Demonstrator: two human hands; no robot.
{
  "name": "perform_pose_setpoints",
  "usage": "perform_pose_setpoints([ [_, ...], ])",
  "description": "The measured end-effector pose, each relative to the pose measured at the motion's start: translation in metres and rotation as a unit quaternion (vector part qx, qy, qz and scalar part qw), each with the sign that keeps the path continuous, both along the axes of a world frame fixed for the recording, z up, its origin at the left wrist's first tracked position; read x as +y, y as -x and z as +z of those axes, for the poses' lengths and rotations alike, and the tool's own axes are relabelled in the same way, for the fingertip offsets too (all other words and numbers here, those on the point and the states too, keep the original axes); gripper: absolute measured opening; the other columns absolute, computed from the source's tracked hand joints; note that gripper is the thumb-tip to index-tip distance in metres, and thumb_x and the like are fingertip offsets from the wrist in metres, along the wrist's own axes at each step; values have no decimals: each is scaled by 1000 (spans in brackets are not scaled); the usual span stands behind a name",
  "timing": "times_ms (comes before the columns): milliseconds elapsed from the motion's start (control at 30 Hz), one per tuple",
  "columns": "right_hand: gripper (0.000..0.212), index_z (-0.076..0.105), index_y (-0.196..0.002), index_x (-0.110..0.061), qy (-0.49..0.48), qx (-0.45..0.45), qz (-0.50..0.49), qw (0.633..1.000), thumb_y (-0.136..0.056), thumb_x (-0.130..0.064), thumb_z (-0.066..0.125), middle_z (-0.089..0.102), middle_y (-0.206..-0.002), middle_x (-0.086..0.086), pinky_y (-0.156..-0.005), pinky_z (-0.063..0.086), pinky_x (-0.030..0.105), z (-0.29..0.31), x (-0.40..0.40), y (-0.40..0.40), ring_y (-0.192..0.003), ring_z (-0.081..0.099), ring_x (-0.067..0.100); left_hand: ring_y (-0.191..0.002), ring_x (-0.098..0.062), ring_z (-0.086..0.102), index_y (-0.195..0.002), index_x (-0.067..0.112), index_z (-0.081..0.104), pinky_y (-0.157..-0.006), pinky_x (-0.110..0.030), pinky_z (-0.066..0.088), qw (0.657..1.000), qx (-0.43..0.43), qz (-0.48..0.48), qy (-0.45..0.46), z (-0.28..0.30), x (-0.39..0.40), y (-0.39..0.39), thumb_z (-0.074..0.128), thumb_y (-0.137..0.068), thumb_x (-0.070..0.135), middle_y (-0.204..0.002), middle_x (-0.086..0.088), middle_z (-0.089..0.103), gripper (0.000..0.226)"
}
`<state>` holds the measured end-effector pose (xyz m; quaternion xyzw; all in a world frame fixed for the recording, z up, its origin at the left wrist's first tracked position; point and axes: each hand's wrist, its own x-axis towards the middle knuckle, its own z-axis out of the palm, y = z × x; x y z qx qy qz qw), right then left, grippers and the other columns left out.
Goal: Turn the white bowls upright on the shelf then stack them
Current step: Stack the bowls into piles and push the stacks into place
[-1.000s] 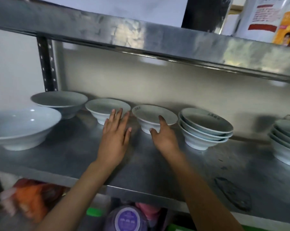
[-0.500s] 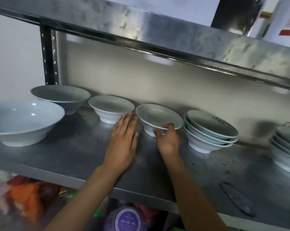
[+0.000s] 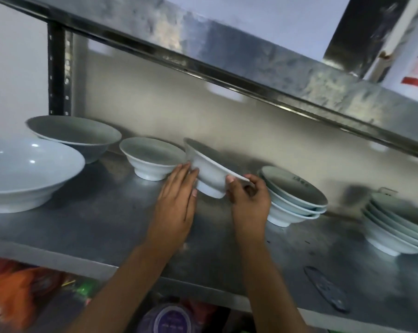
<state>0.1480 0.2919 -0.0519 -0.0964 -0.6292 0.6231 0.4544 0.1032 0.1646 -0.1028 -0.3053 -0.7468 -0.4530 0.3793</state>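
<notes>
Middle white bowl (image 3: 209, 175) now lifted off the shelf (image 3: 107, 219), mouth tipped away, right hand (image 3: 248, 203) pinching its rim, left hand (image 3: 176, 203) flat against its side.

Steel shelf (image 3: 88, 227) across the lower frame, dull grey and scuffed, with a dark smear (image 3: 326, 288) at lower right. Another steel shelf (image 3: 227, 37) slants across the top, soft reflections on its face. At upper left a dark upright (image 3: 56, 73) with punched holes. Behind, a pale beige wall (image 3: 179, 111), evenly lit. Bottom edge: blurred orange stuff (image 3: 20, 292) at lower left, a purple lid (image 3: 170, 319) at centre.
</notes>
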Motion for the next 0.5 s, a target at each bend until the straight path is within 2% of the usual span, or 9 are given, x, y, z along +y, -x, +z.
perform_pose_setpoints([
  [67, 23, 61, -99, -11, 20, 40, 33, 998, -81, -4, 74, 64, -79, 8, -79, 53, 41, 15, -5, -10, -74, 60, 15, -144, -19, 26, -146, 11, 38, -120, -26, 14, 1000, 16, -12, 3, 1, 1, -7, 33, -101, 21, -153, -7, 36, 47],
  [133, 26, 59, -104, -3, 16, 61, 40, 997, -82, 0, 72, 62, -77, 4, -78, 53, 37, 31, -3, -20, -74, 59, 12, -145, -23, 27, -146, 8, 38, -120, -29, 15, 999, 45, -9, 24, 0, 2, -12, 34, -101, 20, -154, -10, 35, 47],
  [267, 21, 63, -95, -17, -34, 69, -11, 997, -81, -7, 75, 61, -81, 1, -77, 57, 39, 52, 12, -39, -78, 60, 17, -146, -24, 25, -147, 9, 35, -120, -31, 17, 993, 81, -20, 82, 0, 1, -17, 36, -101, 19, -156, -11, 31, 47],
  [500, 31, 59, -109, 2, 33, 110, -84, 990, -82, 2, 72, 65, -96, 1, -57, 58, 26, 61, 51, -57, -94, 68, 20, -145, -26, 28, -148, 11, 31, -113, -41, 34, 979, 132, -17, 156, -2, 6, -24, 37, -100, 17, -155, -12, 33, 49],
])
